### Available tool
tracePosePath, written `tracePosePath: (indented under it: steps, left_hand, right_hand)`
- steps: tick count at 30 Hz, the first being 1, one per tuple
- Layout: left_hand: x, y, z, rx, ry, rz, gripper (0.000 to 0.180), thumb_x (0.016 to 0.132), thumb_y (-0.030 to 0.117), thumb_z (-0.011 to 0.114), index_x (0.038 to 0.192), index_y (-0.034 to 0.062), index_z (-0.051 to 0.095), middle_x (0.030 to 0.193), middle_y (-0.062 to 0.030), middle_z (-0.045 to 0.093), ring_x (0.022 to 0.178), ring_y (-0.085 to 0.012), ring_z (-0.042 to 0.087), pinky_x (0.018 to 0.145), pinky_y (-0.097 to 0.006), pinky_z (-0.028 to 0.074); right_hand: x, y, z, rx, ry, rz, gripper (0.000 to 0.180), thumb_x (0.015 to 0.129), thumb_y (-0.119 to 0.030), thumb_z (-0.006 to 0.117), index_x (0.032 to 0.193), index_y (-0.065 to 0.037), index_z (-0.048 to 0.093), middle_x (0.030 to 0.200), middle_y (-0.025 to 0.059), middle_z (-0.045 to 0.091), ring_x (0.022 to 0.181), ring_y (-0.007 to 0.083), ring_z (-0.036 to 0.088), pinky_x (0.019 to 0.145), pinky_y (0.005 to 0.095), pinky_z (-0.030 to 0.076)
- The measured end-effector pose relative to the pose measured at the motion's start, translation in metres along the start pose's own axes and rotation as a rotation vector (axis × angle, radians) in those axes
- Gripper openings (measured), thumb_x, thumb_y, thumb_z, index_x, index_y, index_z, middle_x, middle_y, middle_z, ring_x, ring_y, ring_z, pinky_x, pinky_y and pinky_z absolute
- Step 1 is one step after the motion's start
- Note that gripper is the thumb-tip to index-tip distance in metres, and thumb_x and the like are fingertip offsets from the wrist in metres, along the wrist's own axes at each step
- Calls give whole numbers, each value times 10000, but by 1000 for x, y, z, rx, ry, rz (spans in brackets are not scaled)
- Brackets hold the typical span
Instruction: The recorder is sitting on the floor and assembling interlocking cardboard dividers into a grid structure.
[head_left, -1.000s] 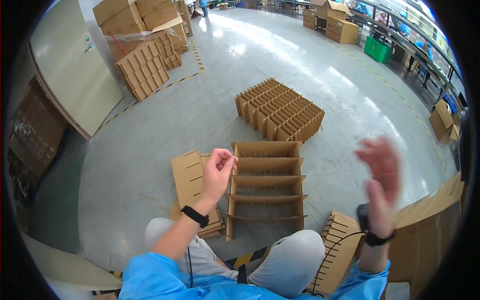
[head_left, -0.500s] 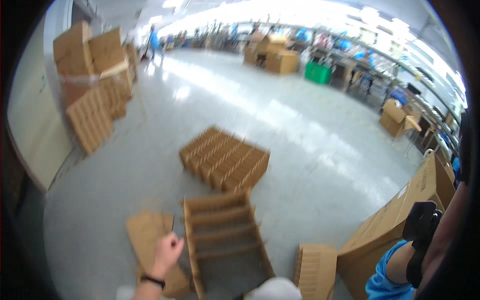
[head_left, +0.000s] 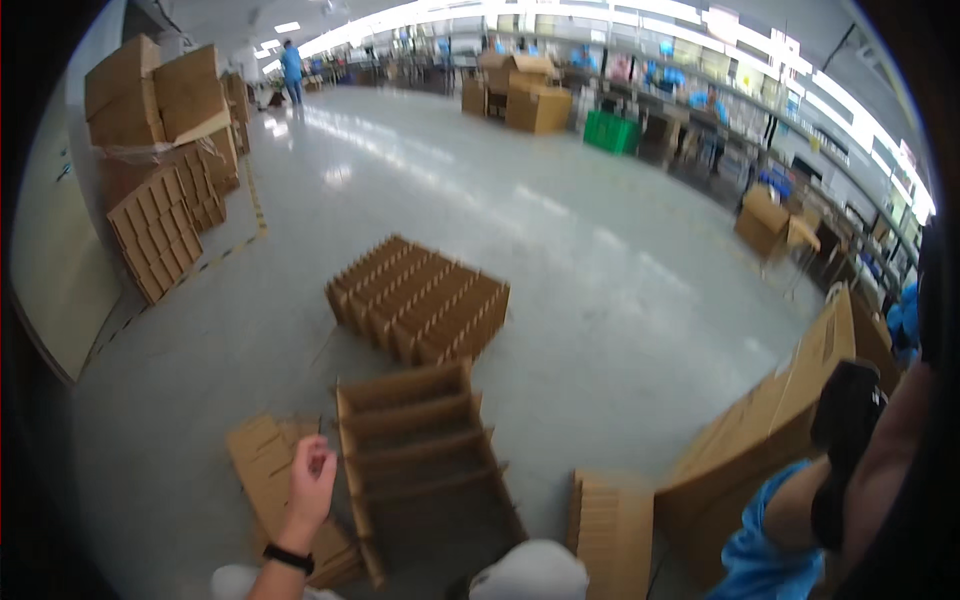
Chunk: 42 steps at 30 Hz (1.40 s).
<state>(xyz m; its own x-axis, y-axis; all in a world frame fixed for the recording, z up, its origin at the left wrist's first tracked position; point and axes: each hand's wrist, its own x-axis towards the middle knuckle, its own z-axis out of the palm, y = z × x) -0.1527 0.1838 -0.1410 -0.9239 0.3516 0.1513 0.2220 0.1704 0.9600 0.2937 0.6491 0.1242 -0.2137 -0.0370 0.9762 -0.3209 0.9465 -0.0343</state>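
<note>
My left hand (head_left: pixel 312 482), with a black band at its wrist, is raised over flat cardboard pieces (head_left: pixel 262 455). Its fingers are loosely curled and I see nothing in them. Just right of it stands a partly built cardboard divider grid (head_left: pixel 372 500), with several cross strips at its far end and an undivided near end. Behind that, a finished cardboard divider grid (head_left: pixel 420 300) with many slots sits on the floor. My right arm, in a blue sleeve (head_left: pixel 755 545), with a black device (head_left: pixel 848 410) near it, runs up the right edge; its hand is out of view.
Slotted cardboard strips (head_left: pixel 612 535) lie right of my knee (head_left: pixel 535 572), next to a large open carton (head_left: pixel 775 400). Cartons (head_left: pixel 125 90) and leaning dividers (head_left: pixel 155 235) stand at the left wall. Farther off are workbenches, a green crate (head_left: pixel 610 132) and a person in blue (head_left: pixel 291 72).
The view has shifted, so the floor things sit slightly further left and up. My left hand stays beside the partly built grid, its fingers a little less tightly curled.
</note>
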Motion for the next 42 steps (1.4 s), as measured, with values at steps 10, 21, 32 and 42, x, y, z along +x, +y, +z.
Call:
tracePosePath:
  steps: [10,21,32,42]
  left_hand:
    - [-34,-18,8,-114,119,-143,243,935,5,545,1171,36,496,971,-47,593,901,-110,561,833,-257,462]
    - [-84,-138,34,347,299,-296,603,813,206,743,1291,-34,466,1287,-259,516,1193,-408,496,1034,-467,395]
    - [-98,-128,34,355,264,-432,423,896,318,670,1179,23,561,1179,-230,534,1111,-382,534,961,-418,442]
    - [-111,103,58,-731,-378,-100,292,909,29,505,1179,-29,600,1356,-217,522,1279,-335,487,1115,-471,334]
  right_hand:
    - [-103,-61,245,105,-305,884,493,819,-67,726,1262,6,522,1211,165,592,1126,285,553,1004,376,426]
    - [-353,-113,289,374,-1001,1588,948,815,-445,768,1487,-28,245,1330,287,545,1192,405,580,1010,432,465]
    - [-361,-108,331,93,-949,1404,526,876,-110,565,1380,-115,416,852,178,697,664,296,658,596,415,500]
    - [-357,-105,315,103,-769,1481,518,862,-115,557,1370,-129,457,1035,256,685,754,397,678,663,441,523]
